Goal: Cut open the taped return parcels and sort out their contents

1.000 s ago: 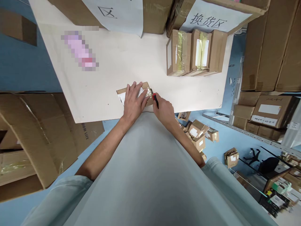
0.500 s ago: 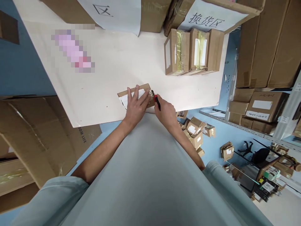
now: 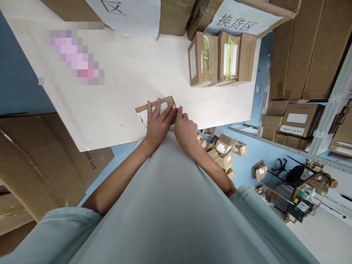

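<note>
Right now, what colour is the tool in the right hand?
Red: only the tip of the tool shows above the right hand, in the head view.

We count one small flat brown cardboard parcel, one red-handled cutter, three upright taped brown cardboard boxes on the tabletop, and two white paper signs.

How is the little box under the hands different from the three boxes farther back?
The little box lies flat at the table edge; the three boxes stand on edge, side by side. The left hand presses the little box; nobody touches the three boxes. Both are labelled brown cardboard.
</note>
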Demonstrator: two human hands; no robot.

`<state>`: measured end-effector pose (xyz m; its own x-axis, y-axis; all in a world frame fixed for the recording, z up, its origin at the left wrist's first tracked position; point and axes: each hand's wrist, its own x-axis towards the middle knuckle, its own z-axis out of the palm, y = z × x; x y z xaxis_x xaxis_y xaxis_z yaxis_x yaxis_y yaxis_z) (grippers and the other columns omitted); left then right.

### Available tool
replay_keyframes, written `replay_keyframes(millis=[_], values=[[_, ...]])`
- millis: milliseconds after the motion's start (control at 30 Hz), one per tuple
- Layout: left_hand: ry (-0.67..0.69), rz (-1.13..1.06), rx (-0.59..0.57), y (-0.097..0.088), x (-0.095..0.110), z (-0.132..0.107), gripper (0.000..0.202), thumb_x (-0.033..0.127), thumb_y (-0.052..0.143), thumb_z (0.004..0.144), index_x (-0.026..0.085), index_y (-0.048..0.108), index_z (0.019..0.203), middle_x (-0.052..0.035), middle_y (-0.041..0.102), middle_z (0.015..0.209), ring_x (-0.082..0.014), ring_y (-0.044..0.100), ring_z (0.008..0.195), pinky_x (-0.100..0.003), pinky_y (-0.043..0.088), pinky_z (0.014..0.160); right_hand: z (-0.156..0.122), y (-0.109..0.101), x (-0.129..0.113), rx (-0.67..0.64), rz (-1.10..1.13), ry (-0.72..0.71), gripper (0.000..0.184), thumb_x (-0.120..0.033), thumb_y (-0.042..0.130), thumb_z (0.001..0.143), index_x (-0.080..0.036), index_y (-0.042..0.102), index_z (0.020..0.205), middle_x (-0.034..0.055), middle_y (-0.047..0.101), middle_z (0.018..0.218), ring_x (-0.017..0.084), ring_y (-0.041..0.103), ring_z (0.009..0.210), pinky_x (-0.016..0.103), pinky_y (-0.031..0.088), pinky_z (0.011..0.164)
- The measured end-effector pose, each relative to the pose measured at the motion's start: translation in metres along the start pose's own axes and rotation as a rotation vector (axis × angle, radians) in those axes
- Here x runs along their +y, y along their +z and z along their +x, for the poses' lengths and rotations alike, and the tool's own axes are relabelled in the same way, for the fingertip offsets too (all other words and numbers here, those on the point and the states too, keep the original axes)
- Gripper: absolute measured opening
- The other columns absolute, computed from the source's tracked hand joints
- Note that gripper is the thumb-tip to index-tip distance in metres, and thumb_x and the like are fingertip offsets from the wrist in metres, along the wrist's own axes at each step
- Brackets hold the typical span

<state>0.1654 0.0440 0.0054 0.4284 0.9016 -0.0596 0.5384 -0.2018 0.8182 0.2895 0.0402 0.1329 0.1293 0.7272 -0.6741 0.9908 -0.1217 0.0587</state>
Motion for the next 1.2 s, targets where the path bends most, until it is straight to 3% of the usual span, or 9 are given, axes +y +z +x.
replay_keyframes(millis=[167, 300, 500, 700, 800, 1033, 1200], values=[[-0.002, 0.002, -0.015, -0.001, -0.002, 0.000, 0.038, 0.044, 0.070, 0.111, 0.041, 0.072, 0.149, -0.0084, 0.070, 0.165, -0.0438, 0.031, 0.178, -0.087, 0.000, 0.142, -0.006, -0.006, -0.001, -0.024, -0.025, 0.001, 0.074, -0.014, 0.038, 0.118, -0.018, 0.016, 0.189, 0.0249, 0.079, 0.130, 0.029, 0.085, 0.112, 0.035, 0.069, 0.092], [0.010, 0.026, 0.000, -0.001, -0.002, -0.001, 0.033, 0.045, 0.061, 0.115, 0.038, 0.074, 0.145, -0.0086, 0.071, 0.164, -0.0419, 0.033, 0.178, -0.085, 0.002, 0.143, -0.019, 0.000, 0.005, -0.087, -0.018, 0.052, 0.067, -0.010, 0.033, 0.117, -0.009, 0.029, 0.184, 0.0257, 0.082, 0.123, 0.028, 0.086, 0.114, 0.034, 0.068, 0.094], [0.058, 0.089, 0.043, 0.004, -0.010, -0.003, 0.039, 0.042, 0.054, 0.118, 0.039, 0.068, 0.154, -0.0073, 0.073, 0.162, -0.0385, 0.037, 0.176, -0.086, 0.008, 0.143, -0.024, 0.011, 0.018, -0.139, 0.022, 0.069, 0.065, -0.006, 0.033, 0.116, -0.007, 0.034, 0.181, 0.0249, 0.084, 0.123, 0.028, 0.085, 0.119, 0.035, 0.065, 0.098], [0.109, 0.105, 0.065, 0.003, -0.028, -0.006, 0.036, 0.042, 0.060, 0.116, 0.035, 0.070, 0.151, -0.0101, 0.073, 0.161, -0.0398, 0.035, 0.176, -0.087, 0.009, 0.142, -0.034, -0.015, 0.030, -0.188, 0.065, 0.018, 0.059, -0.030, 0.028, 0.125, -0.013, 0.033, 0.181, 0.0233, 0.084, 0.130, 0.032, 0.083, 0.122, 0.039, 0.062, 0.102], [0.115, 0.127, 0.082, 0.002, -0.029, -0.007, 0.032, 0.036, 0.057, 0.118, 0.034, 0.072, 0.147, -0.0097, 0.074, 0.160, -0.0393, 0.037, 0.176, -0.087, 0.010, 0.142, -0.031, -0.022, 0.032, -0.165, 0.086, -0.048, 0.060, -0.032, 0.026, 0.126, -0.015, 0.030, 0.183, 0.0226, 0.083, 0.134, 0.032, 0.082, 0.122, 0.040, 0.061, 0.102], [0.112, 0.116, 0.095, 0.010, -0.022, -0.009, 0.031, 0.040, 0.062, 0.118, 0.036, 0.072, 0.147, -0.0084, 0.075, 0.158, -0.0410, 0.038, 0.175, -0.089, 0.009, 0.141, 0.002, 0.000, 0.029, -0.054, 0.089, -0.078, 0.061, -0.026, 0.024, 0.125, -0.010, 0.029, 0.183, 0.0246, 0.082, 0.131, 0.033, 0.082, 0.120, 0.041, 0.062, 0.101], [0.090, 0.095, 0.096, 0.012, -0.019, -0.010, 0.030, 0.039, 0.062, 0.117, 0.036, 0.072, 0.146, -0.0079, 0.074, 0.160, -0.0407, 0.039, 0.175, -0.089, 0.007, 0.141, 0.001, 0.008, 0.026, -0.090, 0.030, -0.031, 0.063, -0.019, 0.029, 0.121, -0.008, 0.030, 0.184, 0.0266, 0.082, 0.126, 0.032, 0.084, 0.118, 0.039, 0.065, 0.098]])
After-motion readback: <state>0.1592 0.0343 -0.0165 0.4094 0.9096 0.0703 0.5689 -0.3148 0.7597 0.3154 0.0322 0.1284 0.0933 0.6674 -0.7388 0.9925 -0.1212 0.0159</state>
